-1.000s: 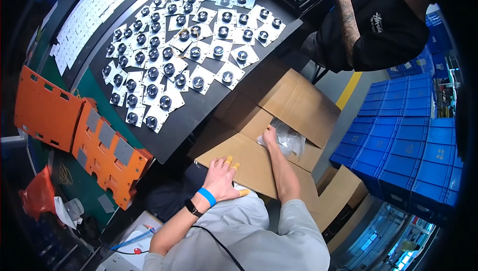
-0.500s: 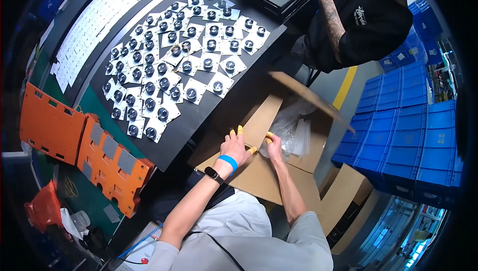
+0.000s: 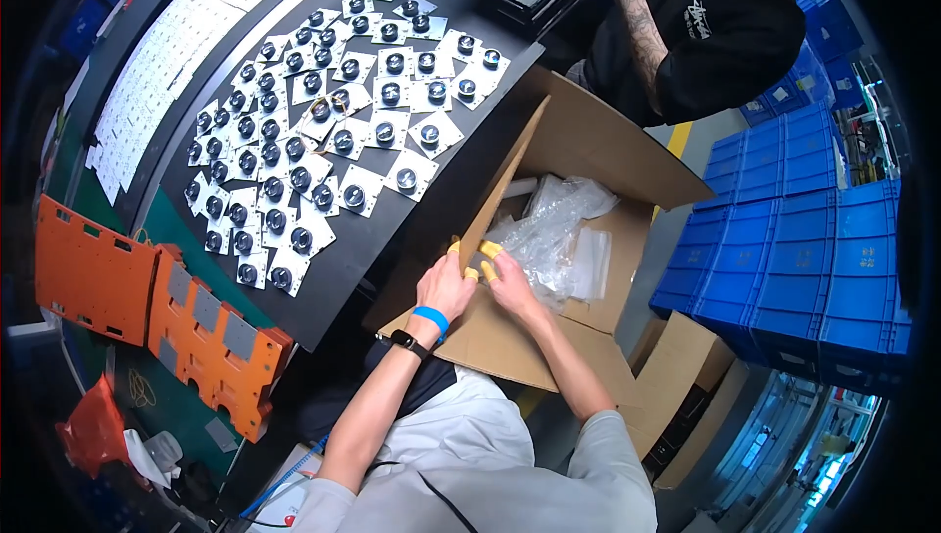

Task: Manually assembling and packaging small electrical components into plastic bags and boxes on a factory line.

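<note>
In front of me stands an opened cardboard box (image 3: 635, 257) with clear plastic wrap (image 3: 554, 229) and white pieces (image 3: 590, 265) inside. Its left flap (image 3: 503, 175) is tilted upward. My left hand (image 3: 446, 286) is closed on that flap near its lower end, with some fingers hidden behind the cardboard. My right hand (image 3: 512, 288) is bent against the inner side of the same flap, close to my left one. Yellow covers sit on the fingertips of both hands. The near flap (image 3: 510, 337) lies folded outward below my wrists; the far flap (image 3: 608, 131) stands out behind.
Many white square plates with round black lenses (image 3: 344, 141) cover the black table (image 3: 377, 224). Orange panels (image 3: 211, 313) lie at left. Blue crates (image 3: 774, 239) are stacked at right, beside another cardboard box (image 3: 691, 386). A person in black (image 3: 716, 33) works across.
The left flap has swung more upright, and the far flap has lifted, exposing more of the plastic inside. My right hand has moved left toward my left hand. The whole view has shifted slightly.
</note>
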The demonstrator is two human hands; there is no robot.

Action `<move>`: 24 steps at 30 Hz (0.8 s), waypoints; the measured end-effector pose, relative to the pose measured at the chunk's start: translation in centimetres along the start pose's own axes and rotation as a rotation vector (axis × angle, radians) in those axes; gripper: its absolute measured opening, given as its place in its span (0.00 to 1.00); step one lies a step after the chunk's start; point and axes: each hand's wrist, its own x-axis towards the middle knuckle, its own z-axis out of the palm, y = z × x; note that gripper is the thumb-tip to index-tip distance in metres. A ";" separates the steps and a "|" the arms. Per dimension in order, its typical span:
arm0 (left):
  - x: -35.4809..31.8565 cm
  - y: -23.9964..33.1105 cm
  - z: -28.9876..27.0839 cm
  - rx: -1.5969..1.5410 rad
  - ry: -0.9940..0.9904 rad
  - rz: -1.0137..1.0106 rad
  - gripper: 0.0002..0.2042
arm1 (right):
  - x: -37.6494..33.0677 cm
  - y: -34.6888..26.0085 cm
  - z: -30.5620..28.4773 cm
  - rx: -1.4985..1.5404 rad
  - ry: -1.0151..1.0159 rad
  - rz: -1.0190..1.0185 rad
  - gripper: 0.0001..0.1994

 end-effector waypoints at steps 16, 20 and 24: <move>-1.0 -0.9 0.7 -0.117 0.026 -0.001 0.17 | -0.6 19.4 -1.7 -0.649 0.775 1.136 0.53; -1.0 -1.3 0.5 -0.113 -0.010 -0.082 0.19 | 1.2 21.5 -4.8 -0.823 0.811 1.017 0.53; -1.9 -2.9 -1.1 -0.075 0.005 -0.184 0.19 | 2.9 20.4 -4.6 -0.663 0.402 1.088 0.52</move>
